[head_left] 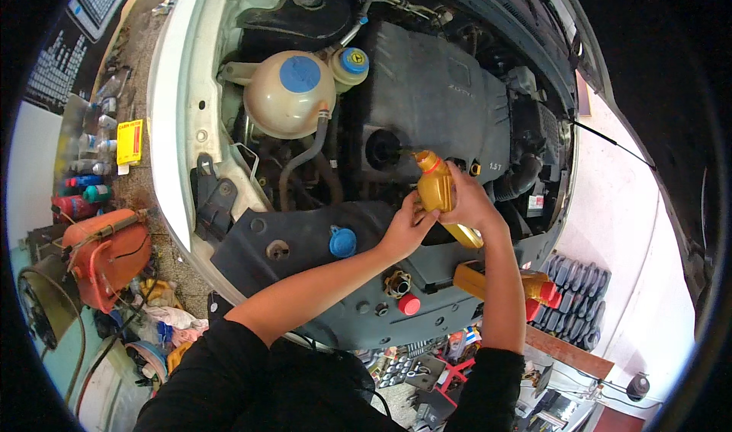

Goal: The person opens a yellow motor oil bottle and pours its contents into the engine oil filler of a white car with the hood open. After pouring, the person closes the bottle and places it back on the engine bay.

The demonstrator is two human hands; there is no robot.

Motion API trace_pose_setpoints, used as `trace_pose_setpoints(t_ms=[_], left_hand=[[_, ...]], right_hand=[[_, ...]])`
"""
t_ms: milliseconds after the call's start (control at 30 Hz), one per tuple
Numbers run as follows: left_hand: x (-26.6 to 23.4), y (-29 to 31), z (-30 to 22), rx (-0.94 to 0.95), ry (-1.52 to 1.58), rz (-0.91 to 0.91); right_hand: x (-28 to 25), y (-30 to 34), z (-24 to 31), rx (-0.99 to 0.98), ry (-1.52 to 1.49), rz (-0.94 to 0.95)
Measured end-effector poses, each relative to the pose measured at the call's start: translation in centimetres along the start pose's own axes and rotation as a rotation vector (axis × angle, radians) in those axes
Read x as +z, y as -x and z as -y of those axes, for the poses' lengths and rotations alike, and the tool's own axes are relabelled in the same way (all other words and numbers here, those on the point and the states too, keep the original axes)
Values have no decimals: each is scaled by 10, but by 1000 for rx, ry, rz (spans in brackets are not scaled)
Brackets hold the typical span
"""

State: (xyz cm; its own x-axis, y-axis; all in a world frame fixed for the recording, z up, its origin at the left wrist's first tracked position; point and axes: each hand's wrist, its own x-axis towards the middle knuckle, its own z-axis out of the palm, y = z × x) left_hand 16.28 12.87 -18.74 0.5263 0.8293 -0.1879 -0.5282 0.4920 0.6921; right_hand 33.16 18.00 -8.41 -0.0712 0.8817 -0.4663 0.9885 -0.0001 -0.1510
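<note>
Both my hands are closed around a gold plastic oil bottle (436, 188), tipped with its neck toward the far left. Its mouth sits just right of a round dark opening (383, 148) in the black engine cover (435, 89). Whether liquid is running out is hard to make out. My left hand (410, 224) grips the bottle's near left side, and my right hand (473, 199) wraps its right side. On the black front panel (313, 222), nearer to me, rest a blue cap (343, 241), a red cap (409, 304) and a dark, ridged round cap (397, 283).
More gold bottles (470, 279) with red caps lie beyond my right forearm. A beige coolant tank (286, 100) stands left of the engine cover. The raised hood (656, 73) hangs at right. An orange container (108, 256) and several bottles line the left side.
</note>
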Motion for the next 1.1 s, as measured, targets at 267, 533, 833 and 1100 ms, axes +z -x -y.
trace_pose_setpoints(t_ms=[267,533,833,1100], left_hand=[[2,-2,7,34,73,-6],[4,-2,14,78,74,-27],[3,-2,9,18,58,-8],[2,-1,10,46,59,-5]], right_hand=[[-3,0,2,26,-31,23],[-3,0,0,-8,0,7],[-4,0,1,23,16,29],[-3,1,1,14,18,16]])
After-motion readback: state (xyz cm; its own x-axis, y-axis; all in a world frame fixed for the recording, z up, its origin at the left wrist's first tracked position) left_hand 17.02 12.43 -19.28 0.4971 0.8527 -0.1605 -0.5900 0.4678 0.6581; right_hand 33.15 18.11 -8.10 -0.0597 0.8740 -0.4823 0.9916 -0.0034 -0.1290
